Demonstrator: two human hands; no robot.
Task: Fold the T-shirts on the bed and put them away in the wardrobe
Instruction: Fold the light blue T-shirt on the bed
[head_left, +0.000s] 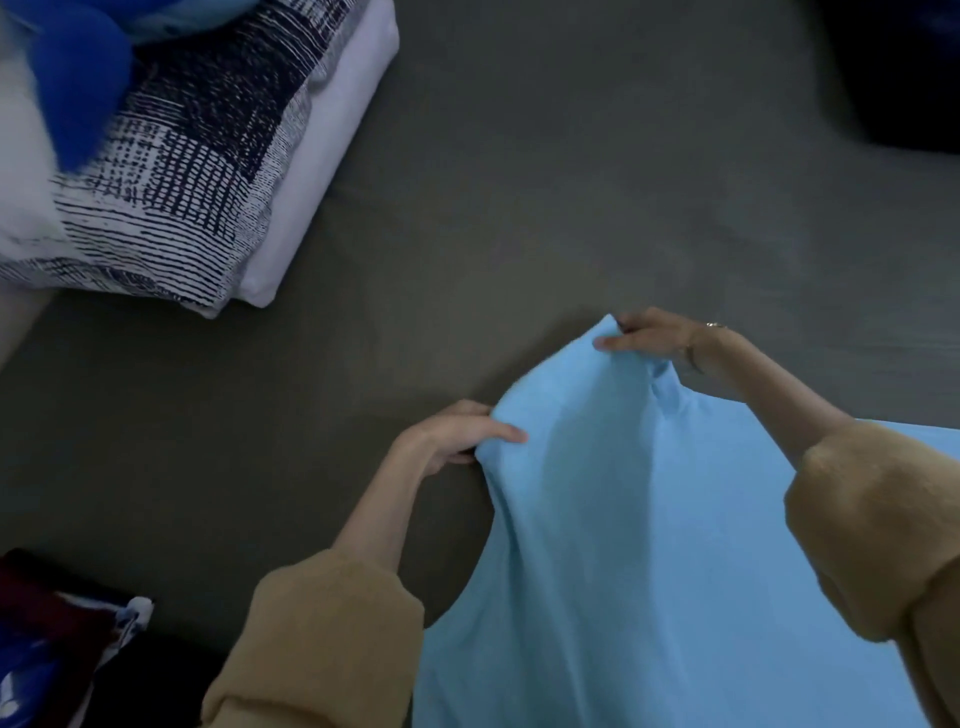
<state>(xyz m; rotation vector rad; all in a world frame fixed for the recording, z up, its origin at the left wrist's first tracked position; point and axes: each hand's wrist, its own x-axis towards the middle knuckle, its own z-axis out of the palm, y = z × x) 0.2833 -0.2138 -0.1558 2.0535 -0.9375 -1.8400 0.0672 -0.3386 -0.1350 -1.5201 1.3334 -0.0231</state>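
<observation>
light blue T-shirt cut off at bottom and right edges, blue plush blurred, cropped top left

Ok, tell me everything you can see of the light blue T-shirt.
The light blue T-shirt is plain, with no print visible, and looks like soft knit cotton. It is not yet folded: its far edge is lifted off the dark grey bed sheet and bunched into two peaks, with the rest draping toward the person and out of the picture at the bottom and right. The left hand pinches one peak and the right hand pinches the other, farther one. The right arm's tan sleeve crosses over it.
</observation>
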